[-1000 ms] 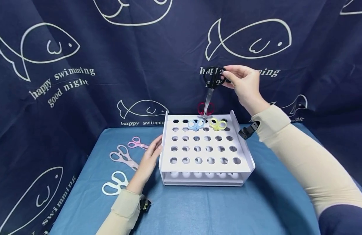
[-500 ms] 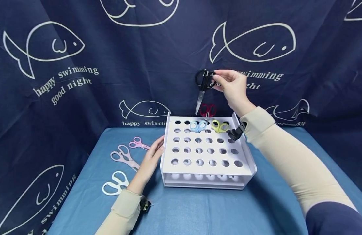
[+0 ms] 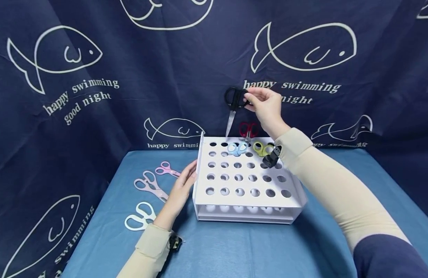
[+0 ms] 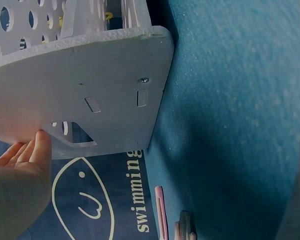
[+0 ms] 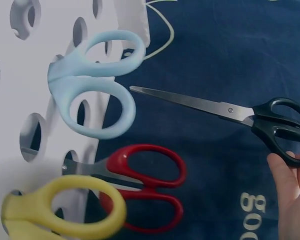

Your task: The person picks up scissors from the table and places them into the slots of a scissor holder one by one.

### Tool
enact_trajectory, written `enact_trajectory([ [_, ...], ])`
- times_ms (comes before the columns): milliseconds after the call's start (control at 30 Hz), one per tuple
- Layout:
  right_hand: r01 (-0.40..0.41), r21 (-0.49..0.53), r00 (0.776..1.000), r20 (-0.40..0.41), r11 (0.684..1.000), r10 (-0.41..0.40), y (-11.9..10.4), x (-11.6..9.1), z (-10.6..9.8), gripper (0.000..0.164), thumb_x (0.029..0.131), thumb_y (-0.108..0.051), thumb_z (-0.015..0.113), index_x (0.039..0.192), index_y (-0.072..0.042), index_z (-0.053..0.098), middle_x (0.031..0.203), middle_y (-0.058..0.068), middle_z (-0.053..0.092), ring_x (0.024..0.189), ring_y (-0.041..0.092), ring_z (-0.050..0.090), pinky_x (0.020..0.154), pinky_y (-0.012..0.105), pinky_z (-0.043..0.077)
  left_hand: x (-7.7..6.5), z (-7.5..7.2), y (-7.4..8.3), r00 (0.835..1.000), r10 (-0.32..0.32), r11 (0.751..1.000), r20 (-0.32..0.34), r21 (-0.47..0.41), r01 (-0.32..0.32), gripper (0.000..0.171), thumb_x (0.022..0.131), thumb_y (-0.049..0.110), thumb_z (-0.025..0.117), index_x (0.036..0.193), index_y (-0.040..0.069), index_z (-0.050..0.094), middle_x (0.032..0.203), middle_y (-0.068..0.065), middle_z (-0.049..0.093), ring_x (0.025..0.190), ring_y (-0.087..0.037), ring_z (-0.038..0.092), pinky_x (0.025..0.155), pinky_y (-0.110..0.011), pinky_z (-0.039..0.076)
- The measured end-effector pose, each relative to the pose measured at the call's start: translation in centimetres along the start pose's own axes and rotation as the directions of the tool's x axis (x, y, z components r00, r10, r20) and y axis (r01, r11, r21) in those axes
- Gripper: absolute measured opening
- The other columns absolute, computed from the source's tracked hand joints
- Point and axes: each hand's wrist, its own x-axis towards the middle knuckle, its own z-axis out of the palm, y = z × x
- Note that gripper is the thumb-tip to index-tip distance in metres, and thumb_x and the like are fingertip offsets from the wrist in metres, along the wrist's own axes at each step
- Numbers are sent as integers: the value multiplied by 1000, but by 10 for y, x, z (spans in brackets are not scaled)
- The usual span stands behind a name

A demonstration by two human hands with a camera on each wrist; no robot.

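Observation:
Pinched by one handle loop in my right hand (image 3: 269, 110), a pair of black scissors (image 3: 235, 97) hangs with its blades pointing down, above the rear edge of a white rack (image 3: 245, 199) full of round holes. Its tip is apart from the rack. Blue scissors (image 3: 237, 148), yellow scissors (image 3: 262, 149) and red scissors (image 3: 248, 130) stand in rear holes, handles up; in the right wrist view the blue handles (image 5: 95, 82) are near the black pair's tip. My left hand (image 3: 181, 187) rests against the rack's left side panel (image 4: 75, 95), fingers fairly straight.
On the blue cloth left of the rack lie pink scissors (image 3: 167, 168), mauve scissors (image 3: 150, 186) and white-handled scissors (image 3: 141, 217). A dark blue fish-print curtain (image 3: 179, 77) hangs behind the table.
My right hand has carried the black scissors leftward and slightly down, from above the red scissors to the left of them. My left hand stays at the rack's side.

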Motion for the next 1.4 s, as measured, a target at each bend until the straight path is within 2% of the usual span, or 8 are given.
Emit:
enact_trajectory([
  [233, -21, -18, 1000, -2, 1000, 21, 10, -4, -1, 15, 86, 3, 69, 100, 6, 70, 73, -1, 71, 69, 11, 68, 65, 24, 59, -1, 2, 0, 1000, 12, 1000, 11, 19, -12, 48, 104, 26, 44, 149, 13, 35, 154, -9, 36, 143, -21, 33, 117, -38, 28],
  [467, -43, -122, 999, 24, 992, 47, 18, -8, 1, 17, 84, -1, 73, 100, 4, 71, 78, -1, 73, 71, 8, 68, 65, 22, 59, 0, 2, 0, 1000, 27, 999, 16, 38, -28, 48, 104, 27, 44, 149, 14, 35, 154, -9, 37, 143, -20, 33, 118, -39, 28],
  [767, -39, -192, 997, 56, 981, 50, 26, -14, 6, 16, 85, -3, 72, 101, 3, 71, 79, -1, 72, 73, 8, 68, 67, 22, 59, 0, 0, 1, 1000, 24, 998, 11, 50, -25, 48, 104, 27, 43, 149, 13, 35, 154, -9, 37, 143, -20, 33, 118, -36, 27],
  [1033, -16, -264, 995, 90, 964, 41, 32, -20, 13, 16, 87, -4, 70, 101, 4, 71, 77, -2, 70, 72, 7, 66, 69, 24, 59, -1, -1, 2, 1000, 29, 999, 0, 25, -29, 48, 104, 25, 44, 149, 11, 35, 154, -9, 37, 142, -20, 33, 117, -36, 28],
  [1200, -38, -272, 994, 87, 962, 64, 37, -23, 12, 15, 87, -3, 70, 100, 4, 70, 76, -4, 69, 72, 7, 65, 68, 22, 59, -1, 0, 2, 999, 35, 999, 9, 26, -36, 48, 104, 26, 44, 149, 12, 35, 154, -9, 37, 142, -21, 34, 117, -35, 28],
  [1400, -50, -308, 993, 90, 950, 82, 43, -26, 12, 15, 87, -3, 70, 100, 3, 70, 81, 3, 70, 74, 10, 66, 68, 22, 59, 0, 0, 0, 1000, 30, 999, 10, 24, -30, 48, 104, 26, 44, 149, 12, 36, 154, -9, 37, 143, -20, 33, 117, -36, 28],
])
